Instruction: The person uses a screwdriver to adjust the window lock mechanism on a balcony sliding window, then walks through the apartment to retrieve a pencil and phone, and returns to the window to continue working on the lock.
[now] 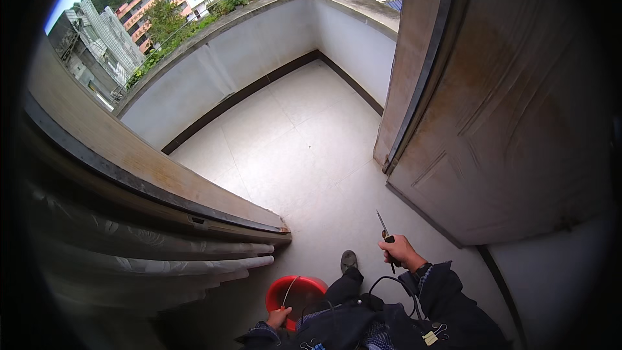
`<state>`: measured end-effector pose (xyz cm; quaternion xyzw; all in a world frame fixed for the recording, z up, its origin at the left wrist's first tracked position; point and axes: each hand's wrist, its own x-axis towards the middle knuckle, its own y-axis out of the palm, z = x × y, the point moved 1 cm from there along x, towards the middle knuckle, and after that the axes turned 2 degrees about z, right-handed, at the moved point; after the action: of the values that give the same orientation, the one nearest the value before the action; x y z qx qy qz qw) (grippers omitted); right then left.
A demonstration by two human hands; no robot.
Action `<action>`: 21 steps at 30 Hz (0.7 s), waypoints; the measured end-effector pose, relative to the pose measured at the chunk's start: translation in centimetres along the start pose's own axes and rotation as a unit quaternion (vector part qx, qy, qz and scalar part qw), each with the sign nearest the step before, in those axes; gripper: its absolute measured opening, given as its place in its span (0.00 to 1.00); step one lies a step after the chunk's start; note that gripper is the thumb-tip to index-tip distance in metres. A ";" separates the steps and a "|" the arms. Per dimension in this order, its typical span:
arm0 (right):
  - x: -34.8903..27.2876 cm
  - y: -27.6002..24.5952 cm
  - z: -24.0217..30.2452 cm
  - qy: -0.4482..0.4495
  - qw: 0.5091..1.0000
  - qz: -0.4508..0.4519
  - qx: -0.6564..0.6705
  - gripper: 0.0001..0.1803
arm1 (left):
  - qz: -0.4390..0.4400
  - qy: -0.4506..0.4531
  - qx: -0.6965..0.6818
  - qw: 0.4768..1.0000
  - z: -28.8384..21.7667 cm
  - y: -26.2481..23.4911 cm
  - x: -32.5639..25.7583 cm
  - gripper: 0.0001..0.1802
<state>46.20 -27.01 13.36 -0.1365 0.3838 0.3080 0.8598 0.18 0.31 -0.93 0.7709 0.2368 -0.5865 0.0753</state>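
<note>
My left hand (278,317) is closed around the wire handle (289,291) of a red bucket (273,298) at the lower middle. The bucket's inside looks dark, and I cannot make out any contents. In front of my body, my right hand (404,253) grips what looks like a screwdriver (382,221). It has a thin metal shaft pointing forward and a black and yellow handle, partly hidden by my fingers.
A brown door (512,110) stands open on the right, its frame (414,58) beside it. Pale curtains (194,262) hang at the left. Beyond the doorway, a balcony's tiled floor (285,129) meets a low white wall (240,52). My shoe (348,260) is on the floor.
</note>
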 end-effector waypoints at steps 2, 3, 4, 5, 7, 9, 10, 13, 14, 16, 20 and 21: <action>2.0 -1.8 3.3 0.000 1.000 0.009 0.007 0.13 | -0.014 0.031 -0.009 0.999 -3.5 1.7 0.5 0.17; 2.8 -2.4 4.7 0.012 1.000 0.004 -0.004 0.13 | -0.014 0.017 -0.004 1.000 -4.7 2.1 0.3 0.18; 4.1 -3.0 6.5 0.018 1.000 0.006 -0.007 0.13 | -0.019 0.021 0.005 1.000 -6.7 2.5 0.6 0.18; 5.2 -3.1 7.7 0.035 0.999 0.013 -0.006 0.12 | -0.029 -0.019 0.012 0.999 -7.6 2.6 0.0 0.19; 8.1 -5.8 12.4 0.014 0.999 0.017 -0.032 0.12 | -0.004 0.042 0.022 0.999 -12.2 6.0 1.9 0.20; 11.0 -6.2 15.0 0.012 0.998 0.048 -0.044 0.12 | -0.013 0.018 0.099 0.995 -14.8 6.1 1.6 0.22; 12.6 -6.4 16.4 0.007 0.997 0.059 -0.042 0.12 | -0.024 0.028 0.053 0.998 -16.4 6.6 1.7 0.22; 17.1 -6.7 22.3 -0.001 0.995 0.091 -0.052 0.13 | -0.048 -0.001 -0.061 0.997 -20.8 9.9 1.3 0.22; 18.7 -6.6 24.5 0.002 0.991 0.103 -0.082 0.13 | -0.044 0.018 -0.100 0.994 -22.7 10.6 1.5 0.22; 21.4 -5.7 28.0 -0.020 0.986 0.122 -0.108 0.13 | -0.043 0.003 -0.150 0.988 -24.9 11.3 0.9 0.21; 26.3 -2.9 33.8 -0.024 0.977 0.166 -0.131 0.14 | -0.069 0.003 -0.168 0.983 -29.2 11.7 0.9 0.21; 27.6 -1.7 35.0 -0.017 0.974 0.184 -0.134 0.14 | -0.072 -0.006 -0.176 0.982 -29.9 12.1 0.9 0.21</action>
<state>81.67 -0.10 16.24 -0.1724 0.3429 0.5117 0.7686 31.83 1.77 5.22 0.7233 0.3907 -0.5439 0.1686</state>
